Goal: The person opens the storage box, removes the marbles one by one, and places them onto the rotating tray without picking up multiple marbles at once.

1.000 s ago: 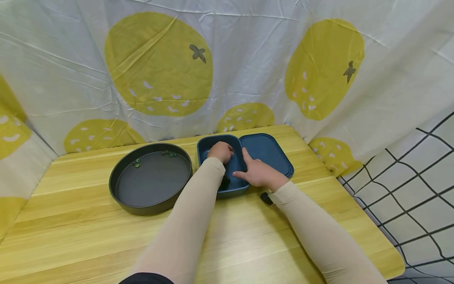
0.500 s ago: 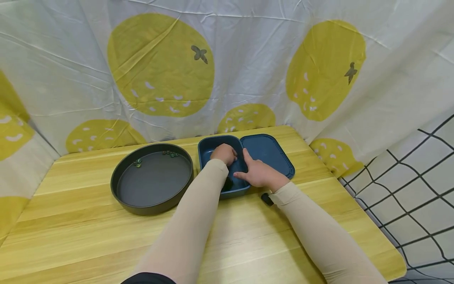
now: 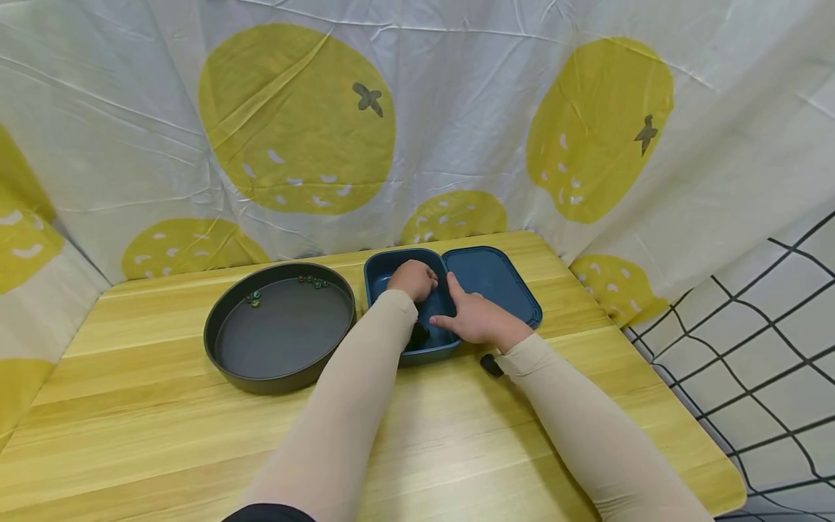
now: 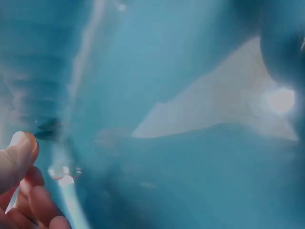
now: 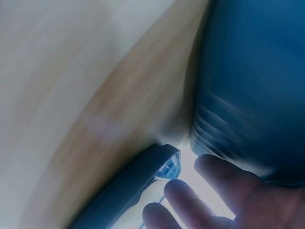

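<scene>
My left hand [image 3: 414,280] reaches down into a blue rectangular box [image 3: 427,356], near its right wall. In the left wrist view, the thumb [image 4: 23,151] lies close to the curled fingers; whether anything sits between them is hidden. A small clear, shiny round piece [image 4: 65,171] shows just beyond those fingertips, apart from them. My right hand [image 3: 481,319] is at the box's right side, thumb out over the rim and fingers extended along the outer wall. The right wrist view has its fingers [image 5: 221,179] between the box wall and the blue lid [image 5: 126,186].
A round dark grey pan [image 3: 274,341] stands left of the box, with several small green shiny pieces [image 3: 253,299] near its wall. The flat lid lies on the wooden table [image 3: 450,435] right of the box. A patterned curtain [image 3: 457,109] hangs behind; black netting [image 3: 744,362] is at right.
My left hand has shifted slightly within the box and stays near its right wall. My right hand keeps its place at the box's side.
</scene>
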A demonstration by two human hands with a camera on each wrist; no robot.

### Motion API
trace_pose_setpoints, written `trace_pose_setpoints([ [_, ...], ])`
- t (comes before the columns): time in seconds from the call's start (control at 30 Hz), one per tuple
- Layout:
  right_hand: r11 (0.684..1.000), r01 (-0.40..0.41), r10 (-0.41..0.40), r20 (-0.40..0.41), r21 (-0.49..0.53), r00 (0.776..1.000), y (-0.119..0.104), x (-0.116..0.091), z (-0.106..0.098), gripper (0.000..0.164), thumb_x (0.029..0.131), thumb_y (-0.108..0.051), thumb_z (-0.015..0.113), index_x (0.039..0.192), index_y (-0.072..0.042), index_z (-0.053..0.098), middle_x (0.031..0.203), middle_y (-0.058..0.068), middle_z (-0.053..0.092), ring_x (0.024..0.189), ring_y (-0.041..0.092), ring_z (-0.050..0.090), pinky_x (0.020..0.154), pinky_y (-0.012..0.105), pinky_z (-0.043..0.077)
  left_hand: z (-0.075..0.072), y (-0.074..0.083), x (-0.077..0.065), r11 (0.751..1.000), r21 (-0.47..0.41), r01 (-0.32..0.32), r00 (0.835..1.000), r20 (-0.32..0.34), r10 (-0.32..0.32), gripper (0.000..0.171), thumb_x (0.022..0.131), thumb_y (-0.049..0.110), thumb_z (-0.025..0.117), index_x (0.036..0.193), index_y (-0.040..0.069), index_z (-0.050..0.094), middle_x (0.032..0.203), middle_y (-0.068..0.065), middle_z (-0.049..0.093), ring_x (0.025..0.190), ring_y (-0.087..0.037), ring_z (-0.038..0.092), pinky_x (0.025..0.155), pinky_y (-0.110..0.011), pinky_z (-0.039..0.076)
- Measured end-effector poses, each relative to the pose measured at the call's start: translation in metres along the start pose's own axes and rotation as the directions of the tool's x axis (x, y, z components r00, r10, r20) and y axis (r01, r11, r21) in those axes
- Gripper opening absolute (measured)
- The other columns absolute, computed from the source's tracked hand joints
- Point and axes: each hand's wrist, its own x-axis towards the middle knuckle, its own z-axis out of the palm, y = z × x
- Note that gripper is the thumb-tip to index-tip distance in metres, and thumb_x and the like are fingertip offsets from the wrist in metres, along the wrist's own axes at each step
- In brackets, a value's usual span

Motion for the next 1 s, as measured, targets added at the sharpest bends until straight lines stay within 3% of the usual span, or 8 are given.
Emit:
trace_pose_setpoints([
  [0.23, 1.0, -0.005, 0.005, 0.01, -0.014, 1.0, -0.003, -0.001, -0.001, 0.107, 0.104, -0.062, 0.054, 0.168, -0.016, -0.018, 0.175, 0.024, 0.018, 0.157, 0.048, 0.028, 0.121, 0.062, 0.035, -0.017, 0.005, -0.008, 0.997, 0.033, -0.065, 0.998, -0.005, 0.065, 0.033, 0.109, 0.029, 0.059, 0.138, 0.02, 0.072, 0.14, -0.001, 0.07, 0.129, -0.023, 0.065, 0.108, -0.043, 0.055],
  [0.43, 1.0, -0.012, 0.012, 0.013, -0.003, 1.0, -0.004, -0.002, -0.002, 0.108, 0.103, -0.062, 0.056, 0.168, -0.015, -0.017, 0.174, 0.025, 0.019, 0.157, 0.048, 0.03, 0.122, 0.061, 0.035, -0.039, 0.006, -0.026, 0.994, 0.003, -0.11, 0.994, -0.028, 0.11, 0.035, 0.109, 0.031, 0.057, 0.14, 0.02, 0.07, 0.139, -0.004, 0.07, 0.123, -0.024, 0.067, 0.096, -0.04, 0.057],
  [0.6, 1.0, -0.029, 0.029, 0.021, -0.009, 0.999, -0.006, -0.001, -0.002, 0.11, 0.102, -0.064, 0.056, 0.168, -0.016, -0.017, 0.173, 0.026, 0.02, 0.156, 0.048, 0.031, 0.121, 0.062, 0.036, -0.063, 0.001, -0.041, 0.989, 0.004, -0.147, 0.988, -0.046, 0.147, 0.036, 0.111, 0.034, 0.055, 0.142, 0.021, 0.069, 0.141, -0.004, 0.069, 0.102, -0.023, 0.069, 0.08, -0.037, 0.054],
  [0.73, 0.999, -0.042, 0.042, 0.021, -0.012, 0.999, -0.007, -0.001, -0.001, 0.111, 0.102, -0.066, 0.056, 0.168, -0.017, -0.017, 0.172, 0.028, 0.022, 0.156, 0.049, 0.03, 0.122, 0.063, 0.035, -0.087, -0.011, -0.053, 0.987, -0.014, -0.161, 0.985, -0.061, 0.159, 0.036, 0.111, 0.032, 0.056, 0.142, 0.019, 0.069, 0.141, -0.006, 0.069, 0.106, -0.024, 0.069, 0.088, -0.04, 0.055],
  [0.77, 0.999, -0.045, 0.045, 0.021, -0.009, 0.999, -0.007, -0.001, -0.001, 0.111, 0.101, -0.065, 0.057, 0.168, -0.017, -0.017, 0.172, 0.028, 0.022, 0.157, 0.048, 0.03, 0.122, 0.062, 0.035, -0.093, -0.015, -0.058, 0.986, -0.014, -0.166, 0.984, -0.067, 0.165, 0.036, 0.111, 0.031, 0.057, 0.141, 0.018, 0.069, 0.142, -0.006, 0.068, 0.118, -0.026, 0.067, 0.095, -0.041, 0.055],
  [0.87, 0.999, -0.049, 0.05, 0.023, -0.01, 0.999, -0.006, -0.001, -0.001, 0.111, 0.102, -0.064, 0.057, 0.168, -0.017, -0.018, 0.172, 0.027, 0.023, 0.157, 0.048, 0.029, 0.123, 0.062, 0.034, -0.11, -0.031, -0.07, 0.986, -0.004, -0.165, 0.983, -0.077, 0.164, 0.035, 0.11, 0.029, 0.057, 0.14, 0.017, 0.07, 0.141, -0.008, 0.069, 0.125, -0.029, 0.066, 0.102, -0.046, 0.053],
  [1.0, 0.999, -0.045, 0.045, 0.024, -0.016, 0.999, -0.006, -0.002, -0.002, 0.111, 0.102, -0.064, 0.057, 0.168, -0.017, -0.019, 0.173, 0.026, 0.021, 0.158, 0.047, 0.027, 0.123, 0.062, 0.033, -0.129, -0.059, -0.086, 0.991, 0.018, -0.133, 0.987, -0.088, 0.134, 0.035, 0.111, 0.03, 0.056, 0.14, 0.016, 0.07, 0.142, -0.009, 0.068, 0.115, -0.028, 0.065, 0.092, -0.044, 0.052],
])
